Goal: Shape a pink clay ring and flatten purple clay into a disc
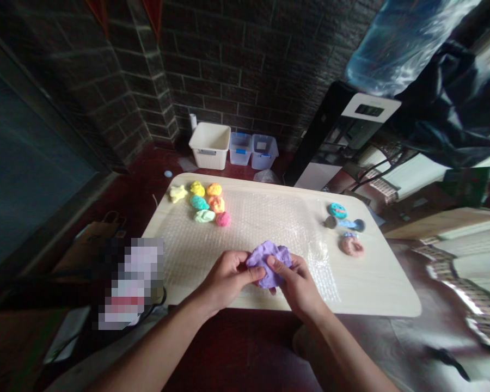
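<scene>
A flattened lump of purple clay [270,257] is held between both hands above the near edge of a pale wooden table [384,283]. My left hand [227,275] pinches its left side with thumb and fingers. My right hand [297,283] grips its right and lower side, thumb pressed onto the front. A sheet of bubble wrap [249,223] covers the middle of the table under the hands.
Several small clay shapes, yellow, orange, teal, green and pink [206,204], lie at the table's far left. At the right lie a teal disc [337,210], a blue roller tool [347,224] and a pink ring [352,246]. A white bin [209,146] and two clear boxes [253,149] stand by the brick wall.
</scene>
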Available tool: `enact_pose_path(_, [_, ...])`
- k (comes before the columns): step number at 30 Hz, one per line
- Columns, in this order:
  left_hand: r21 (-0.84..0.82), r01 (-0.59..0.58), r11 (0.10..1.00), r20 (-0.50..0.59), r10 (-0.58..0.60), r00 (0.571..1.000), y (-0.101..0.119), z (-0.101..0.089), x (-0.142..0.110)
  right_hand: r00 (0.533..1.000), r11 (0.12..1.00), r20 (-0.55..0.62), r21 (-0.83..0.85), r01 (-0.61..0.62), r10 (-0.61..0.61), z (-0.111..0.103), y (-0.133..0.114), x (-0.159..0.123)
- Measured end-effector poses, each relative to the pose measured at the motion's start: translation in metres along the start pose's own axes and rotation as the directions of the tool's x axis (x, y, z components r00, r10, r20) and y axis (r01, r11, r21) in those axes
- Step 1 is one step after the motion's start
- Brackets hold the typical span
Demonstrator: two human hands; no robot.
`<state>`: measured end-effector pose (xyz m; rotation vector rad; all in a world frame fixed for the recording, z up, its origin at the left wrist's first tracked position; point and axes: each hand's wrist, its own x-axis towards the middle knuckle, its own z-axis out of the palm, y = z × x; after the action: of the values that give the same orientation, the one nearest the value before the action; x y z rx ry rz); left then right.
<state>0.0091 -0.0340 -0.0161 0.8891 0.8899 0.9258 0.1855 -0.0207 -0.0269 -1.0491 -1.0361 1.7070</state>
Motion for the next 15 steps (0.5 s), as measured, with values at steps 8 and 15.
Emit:
enact_pose_path(8, [-0.068, -0.021, 0.997, -0.066, 0.017, 0.998, -0.007, -0.005, 0.003, 0.998, 0.985, -0.054, -0.173, 0.027, -0.037, -0.002, 0.003, 0.000])
enact_pose_path(15, [0.021, -0.062, 0.998, -0.066, 0.063, 0.996, -0.009, -0.006, 0.003, 0.997, 0.971, -0.013, -0.229, 0.065, -0.070, -0.003, -0.007, 0.001])
